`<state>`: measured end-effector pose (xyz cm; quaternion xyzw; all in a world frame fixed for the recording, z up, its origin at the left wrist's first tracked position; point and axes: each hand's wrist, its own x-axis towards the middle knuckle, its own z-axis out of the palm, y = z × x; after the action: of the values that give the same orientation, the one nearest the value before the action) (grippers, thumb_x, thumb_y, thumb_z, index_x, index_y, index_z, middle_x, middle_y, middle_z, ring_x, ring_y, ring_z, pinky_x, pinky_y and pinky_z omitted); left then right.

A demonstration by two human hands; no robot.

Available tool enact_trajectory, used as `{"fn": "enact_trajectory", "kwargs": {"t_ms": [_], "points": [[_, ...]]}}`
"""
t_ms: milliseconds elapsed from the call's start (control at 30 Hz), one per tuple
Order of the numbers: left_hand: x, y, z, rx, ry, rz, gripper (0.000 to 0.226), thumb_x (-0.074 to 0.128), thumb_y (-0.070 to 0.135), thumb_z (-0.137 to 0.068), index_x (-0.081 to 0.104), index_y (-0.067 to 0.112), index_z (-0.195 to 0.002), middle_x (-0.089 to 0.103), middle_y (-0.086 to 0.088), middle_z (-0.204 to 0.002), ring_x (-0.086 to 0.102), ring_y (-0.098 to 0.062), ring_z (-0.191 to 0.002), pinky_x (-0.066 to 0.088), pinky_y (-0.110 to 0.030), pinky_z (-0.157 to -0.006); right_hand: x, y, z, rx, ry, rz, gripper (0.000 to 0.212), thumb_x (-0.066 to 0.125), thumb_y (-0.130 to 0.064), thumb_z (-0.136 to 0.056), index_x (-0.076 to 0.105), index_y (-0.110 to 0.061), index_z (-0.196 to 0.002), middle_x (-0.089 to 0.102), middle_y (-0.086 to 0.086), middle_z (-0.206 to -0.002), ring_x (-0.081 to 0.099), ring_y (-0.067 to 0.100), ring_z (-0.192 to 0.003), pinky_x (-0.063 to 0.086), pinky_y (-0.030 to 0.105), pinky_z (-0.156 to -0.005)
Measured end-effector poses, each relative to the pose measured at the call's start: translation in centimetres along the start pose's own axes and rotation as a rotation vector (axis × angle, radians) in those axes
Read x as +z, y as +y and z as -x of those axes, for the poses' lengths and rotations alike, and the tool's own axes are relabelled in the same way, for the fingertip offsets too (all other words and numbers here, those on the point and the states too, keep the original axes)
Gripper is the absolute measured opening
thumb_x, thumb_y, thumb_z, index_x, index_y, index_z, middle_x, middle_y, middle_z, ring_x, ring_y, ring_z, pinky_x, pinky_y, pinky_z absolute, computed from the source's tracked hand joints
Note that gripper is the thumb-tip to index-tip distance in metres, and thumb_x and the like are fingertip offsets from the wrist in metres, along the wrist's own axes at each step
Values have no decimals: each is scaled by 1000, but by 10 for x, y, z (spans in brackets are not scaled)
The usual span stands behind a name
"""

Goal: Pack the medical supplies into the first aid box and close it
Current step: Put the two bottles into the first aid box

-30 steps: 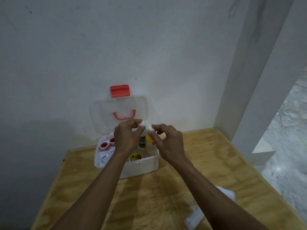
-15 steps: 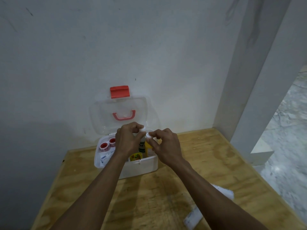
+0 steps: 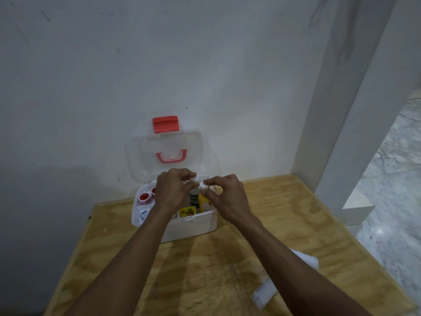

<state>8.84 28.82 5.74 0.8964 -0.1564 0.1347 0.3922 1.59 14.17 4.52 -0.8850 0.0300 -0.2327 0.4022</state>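
In front of me a plain white wall (image 3: 159,65) fills most of what I see, marked here and there with faint dark scuffs and specks. Its lower left part lies in grey shadow. Against it stands a plywood table (image 3: 284,224), its grain showing in yellow-brown swirls, with darker shadow bands across the top. To my right a white pillar (image 3: 355,110) rises past the table's far corner, a low white ledge (image 3: 357,212) at its foot. Beyond that, the floor (image 3: 396,201) is pale grey mottled stone, with a small bright glint of light on it.
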Motion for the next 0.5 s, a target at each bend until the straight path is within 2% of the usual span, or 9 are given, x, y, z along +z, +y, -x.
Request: {"fn": "enact_trajectory", "kwargs": {"t_ms": [167,300,400,500], "points": [[-7,0,2,-12,-42,-75,31,77,21,-83,74,22,-113,72,-1,-118,67,-21,-107,53,-43,-96,-10,1,2,2,9,0,38,76,-40,-83,72,-24,-117,69,-2,-113,53,15,-109,46,32,-83],[-20,8,10,1,-28,-98,35,76,16,-82,72,22,-117,70,-3,-122,63,-24,-116,47,-45,-104,-30,4,5,16,40,28,38,75,-40,-84,71,-24,-118,70,-6,-113,54,9,-102,38,23,-80],[-34,27,23,39,105,-66,34,75,22,-83,72,21,-117,73,-2,-115,65,-21,-111,45,-40,-105,-52,4,13,21,68,20,32,75,-34,-85,73,-22,-115,73,-7,-108,57,3,-93,39,16,-74],[-38,58,46,90,199,-18,29,73,27,-85,74,19,-113,76,0,-94,67,-17,-93,45,-29,-93,-80,10,29,50,94,-6,27,77,-31,-83,75,-20,-108,75,-9,-94,63,4,-86,43,13,-72]]}}
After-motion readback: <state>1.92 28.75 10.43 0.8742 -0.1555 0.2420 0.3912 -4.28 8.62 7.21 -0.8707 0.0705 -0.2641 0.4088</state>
